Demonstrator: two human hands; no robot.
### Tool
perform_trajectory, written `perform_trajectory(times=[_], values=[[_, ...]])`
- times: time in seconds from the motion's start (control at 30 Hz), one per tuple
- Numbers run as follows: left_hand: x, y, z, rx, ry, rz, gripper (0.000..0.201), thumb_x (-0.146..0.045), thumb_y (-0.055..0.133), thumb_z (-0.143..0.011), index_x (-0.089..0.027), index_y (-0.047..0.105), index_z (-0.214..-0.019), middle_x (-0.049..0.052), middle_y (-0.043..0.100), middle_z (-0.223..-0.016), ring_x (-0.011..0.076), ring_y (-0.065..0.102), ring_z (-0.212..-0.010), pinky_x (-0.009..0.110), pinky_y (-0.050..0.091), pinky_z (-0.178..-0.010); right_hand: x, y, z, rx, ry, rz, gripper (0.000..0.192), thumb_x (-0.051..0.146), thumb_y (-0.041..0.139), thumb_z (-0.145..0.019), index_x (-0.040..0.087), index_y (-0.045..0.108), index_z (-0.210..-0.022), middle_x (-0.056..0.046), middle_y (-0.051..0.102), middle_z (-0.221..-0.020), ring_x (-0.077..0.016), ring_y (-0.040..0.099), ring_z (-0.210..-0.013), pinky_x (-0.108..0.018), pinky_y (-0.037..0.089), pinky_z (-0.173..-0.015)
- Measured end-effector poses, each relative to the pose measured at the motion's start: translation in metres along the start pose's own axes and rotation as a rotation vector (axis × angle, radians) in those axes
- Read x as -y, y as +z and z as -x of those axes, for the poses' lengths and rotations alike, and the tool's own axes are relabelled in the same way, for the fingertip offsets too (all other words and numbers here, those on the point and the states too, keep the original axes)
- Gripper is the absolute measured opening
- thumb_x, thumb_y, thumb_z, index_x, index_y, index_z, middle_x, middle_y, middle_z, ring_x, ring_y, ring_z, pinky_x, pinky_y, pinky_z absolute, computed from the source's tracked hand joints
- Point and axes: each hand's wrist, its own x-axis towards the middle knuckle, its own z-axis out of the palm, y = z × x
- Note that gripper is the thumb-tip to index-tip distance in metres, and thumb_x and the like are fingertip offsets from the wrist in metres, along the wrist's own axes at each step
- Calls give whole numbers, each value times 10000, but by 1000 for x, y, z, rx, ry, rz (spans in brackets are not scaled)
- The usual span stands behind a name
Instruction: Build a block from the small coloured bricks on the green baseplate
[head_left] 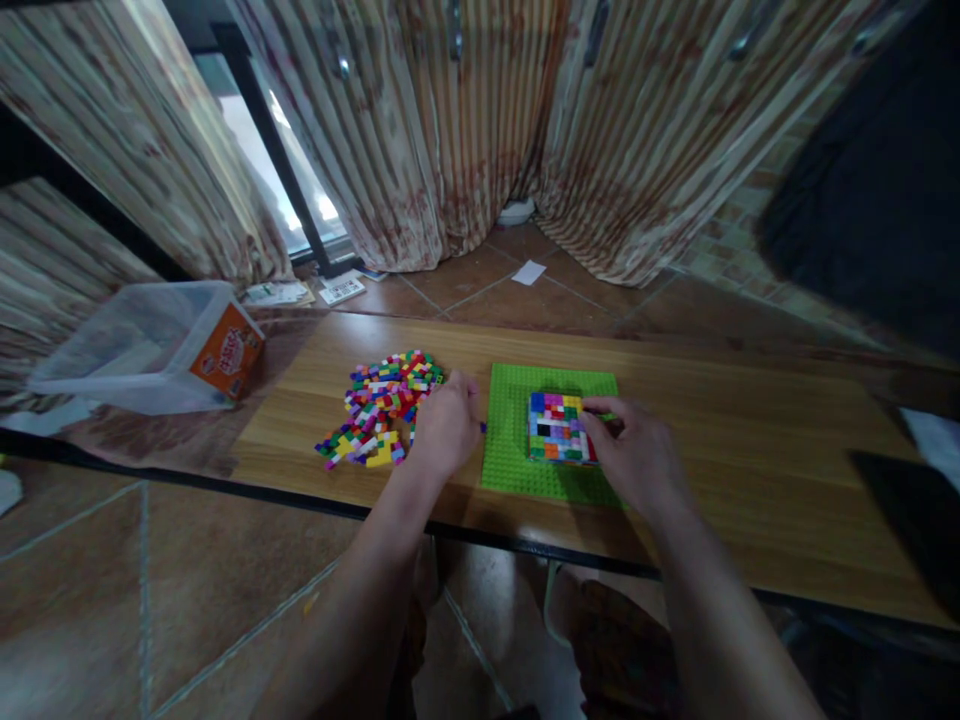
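Note:
My left hand (448, 425) is over the right edge of a pile of small colourful toy bricks (375, 410). Its fingers are curled together, and whatever they may hold is hidden. Just right of it, a small dark blue brick (483, 427) shows by the edge of a green studded baseplate (506, 470). On that plate stands a low square block build (553, 430) of many colours, with a dark gap in its top. My right hand (637, 450) is at the build's right side, thumb and fingertips bent in a pinch against its edge. Anything between them cannot be made out.
A wooden table (750, 450) carries the bricks and plate. To the left stands a clear plastic bin (150, 350) with an orange label. A dark flat object (900, 520) lies at the table's right end. Striped curtains (420, 130) hang beyond the table.

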Motion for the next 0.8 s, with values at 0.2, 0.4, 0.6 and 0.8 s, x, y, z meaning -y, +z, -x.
perform_trajectory(times=[0.2, 0.4, 0.6, 0.8], values=[[1, 4, -4, -167, -46, 497, 63, -229, 607, -867, -175, 575, -868, 35, 709, -838, 148, 675, -786, 251, 503, -725, -3, 2, 1, -8, -26, 8, 323, 406, 505, -877, 195, 717, -998, -98, 710, -959, -224, 622, -754, -382, 480, -749], [8, 14, -9, -198, -87, 725, 149, -244, 680, -813, -164, 651, -935, 46, 748, -883, 145, 696, -801, 249, 527, -750, -4, 2, 0, -1, -12, 22, 321, 412, 503, -873, 207, 719, -992, -97, 709, -952, -230, 624, -753, -394, 481, -745], [12, 9, -4, -56, 3, 585, 138, -190, 600, -846, -165, 734, -827, 40, 766, -850, 160, 697, -801, 246, 521, -729, -2, 2, 1, -17, -25, 36, 325, 412, 493, -874, 206, 718, -985, -100, 711, -954, -231, 627, -757, -388, 479, -735], [12, 2, -1, -20, 44, 366, 181, -152, 565, -846, -171, 743, -820, 31, 754, -806, 159, 680, -759, 243, 490, -699, -4, 2, 1, 1, -30, 24, 328, 402, 500, -877, 190, 711, -1013, -107, 712, -957, -236, 633, -774, -393, 482, -760]])
